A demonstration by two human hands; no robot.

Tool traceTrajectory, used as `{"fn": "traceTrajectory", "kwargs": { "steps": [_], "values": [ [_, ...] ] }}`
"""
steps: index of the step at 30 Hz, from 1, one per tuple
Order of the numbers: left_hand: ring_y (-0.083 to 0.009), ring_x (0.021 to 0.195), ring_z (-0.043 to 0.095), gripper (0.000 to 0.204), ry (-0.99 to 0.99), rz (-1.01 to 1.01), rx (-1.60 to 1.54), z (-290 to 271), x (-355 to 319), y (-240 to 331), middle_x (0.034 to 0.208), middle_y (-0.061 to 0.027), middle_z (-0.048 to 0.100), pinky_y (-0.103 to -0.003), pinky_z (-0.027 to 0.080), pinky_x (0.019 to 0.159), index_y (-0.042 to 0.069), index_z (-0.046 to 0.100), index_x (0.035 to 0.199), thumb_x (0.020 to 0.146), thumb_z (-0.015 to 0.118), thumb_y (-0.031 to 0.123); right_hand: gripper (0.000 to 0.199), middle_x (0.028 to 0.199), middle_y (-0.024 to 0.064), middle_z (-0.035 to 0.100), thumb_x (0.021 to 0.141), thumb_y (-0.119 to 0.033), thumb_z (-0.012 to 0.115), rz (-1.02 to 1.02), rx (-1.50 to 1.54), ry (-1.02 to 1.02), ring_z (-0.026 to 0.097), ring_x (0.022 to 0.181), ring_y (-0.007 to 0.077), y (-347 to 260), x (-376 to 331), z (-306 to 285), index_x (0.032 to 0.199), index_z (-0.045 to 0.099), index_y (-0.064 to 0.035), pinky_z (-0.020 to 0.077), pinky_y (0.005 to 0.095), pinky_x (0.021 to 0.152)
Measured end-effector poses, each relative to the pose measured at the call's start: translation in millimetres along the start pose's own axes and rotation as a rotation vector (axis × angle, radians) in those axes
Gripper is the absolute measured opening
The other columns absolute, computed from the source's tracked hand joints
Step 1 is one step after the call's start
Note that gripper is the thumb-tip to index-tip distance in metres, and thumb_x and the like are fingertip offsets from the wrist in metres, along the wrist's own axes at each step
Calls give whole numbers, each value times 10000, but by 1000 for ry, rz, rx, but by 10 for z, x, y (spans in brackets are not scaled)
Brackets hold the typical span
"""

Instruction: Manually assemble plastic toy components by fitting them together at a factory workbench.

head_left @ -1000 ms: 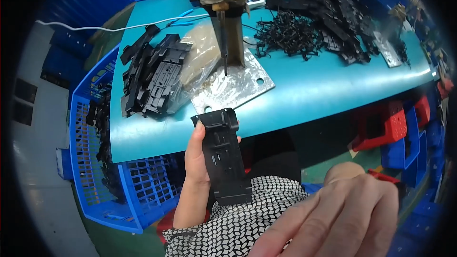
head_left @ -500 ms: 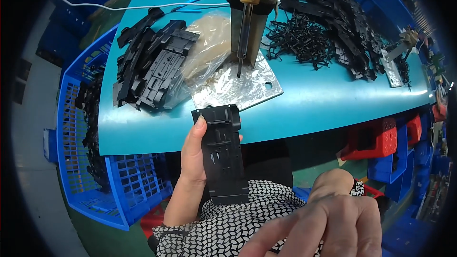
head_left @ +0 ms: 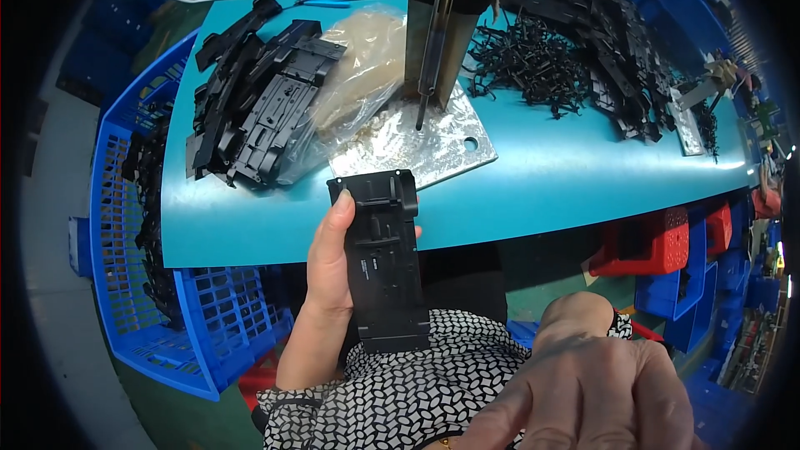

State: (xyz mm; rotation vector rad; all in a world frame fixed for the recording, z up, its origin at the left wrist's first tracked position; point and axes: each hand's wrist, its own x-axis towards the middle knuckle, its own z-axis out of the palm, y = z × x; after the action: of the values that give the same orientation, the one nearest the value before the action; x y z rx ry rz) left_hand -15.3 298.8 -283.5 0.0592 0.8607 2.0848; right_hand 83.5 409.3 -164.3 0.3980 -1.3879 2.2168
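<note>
My left hand [head_left: 330, 262] grips a long black molded plastic part [head_left: 385, 283] by its left side. The thumb lies on its face, and fingertips show at its right edge. The part is upright in view, its far end over the table's front edge and its near end by my patterned top. Very near the camera at the lower right is my right hand [head_left: 587, 383], back turned up and fingers bent downward. Its fingertips run off the lower edge, so anything in them is hidden. A small gold-coloured bit [head_left: 447, 443] shows beside its leading finger.
A screwdriver-like tool [head_left: 433, 50] hangs by a metal post on a steel base plate [head_left: 454, 150]. Stacked black parts [head_left: 267, 108] and a clear plastic bag [head_left: 362, 75] lie left; small black pieces [head_left: 533, 62] lie right. A blue crate [head_left: 204, 342] stands left, red stools [head_left: 646, 242] right.
The view has shifted slightly. My left hand still holds the black part, now a little higher and further left in view. My right hand has moved slightly right, its fingers still bent.
</note>
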Motion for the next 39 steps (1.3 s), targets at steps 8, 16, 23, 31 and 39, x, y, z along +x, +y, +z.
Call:
{"fn": "traceTrajectory", "kwargs": {
  "steps": [8, 16, 23, 31, 39],
  "values": [
    [-213, 803, 644, 453, 6, -25, -15, -64, 33, 40, 952, -148, 616, -291, 547, 677, -36, 503, 1108, 919, 442, 371, 359, 822, 99, 537, 915, -313, 456, -44, -76, -37, 536, 754, 191, 38, -227, -220, 1113, 534, -24, 432, 343, 696],
    [-170, 770, 641, 443, -6, -56, 32, -3, 100, -61, 904, -125, 630, -261, 541, 652, -27, 509, 1105, 913, 456, 369, 371, 1051, 79, 552, 875, -58, 542, 347, -394, 333, 532, 922, 126, 750, -329, -815, 1223, 459, 39, 455, 244, 778],
    [-161, 777, 634, 415, -92, 14, 230, 38, 148, -79, 915, -127, 627, -258, 529, 662, -20, 508, 1118, 911, 473, 338, 444, 1011, 58, 525, 853, -122, 610, 524, -269, 266, 548, 809, 86, 737, -326, -894, 1242, 444, 14, 468, 215, 693],
    [-84, 797, 581, 266, 18, 136, 258, 87, 51, -201, 922, -48, 614, -218, 477, 694, 0, 556, 1064, 889, 551, 201, 322, 974, 80, 573, 744, -22, 676, -69, -930, 201, 562, 870, 206, 866, -438, -947, 1048, 571, -23, 459, 284, 727],
    [-123, 723, 624, 309, 64, -47, 215, 144, 118, -15, 880, -83, 630, -227, 521, 611, -6, 554, 1040, 908, 496, 267, 282, 879, 102, 601, 719, 46, 667, 21, -925, -30, 603, 750, 178, 758, -273, -1011, 992, 629, -16, 493, 268, 653]
  ]
}}
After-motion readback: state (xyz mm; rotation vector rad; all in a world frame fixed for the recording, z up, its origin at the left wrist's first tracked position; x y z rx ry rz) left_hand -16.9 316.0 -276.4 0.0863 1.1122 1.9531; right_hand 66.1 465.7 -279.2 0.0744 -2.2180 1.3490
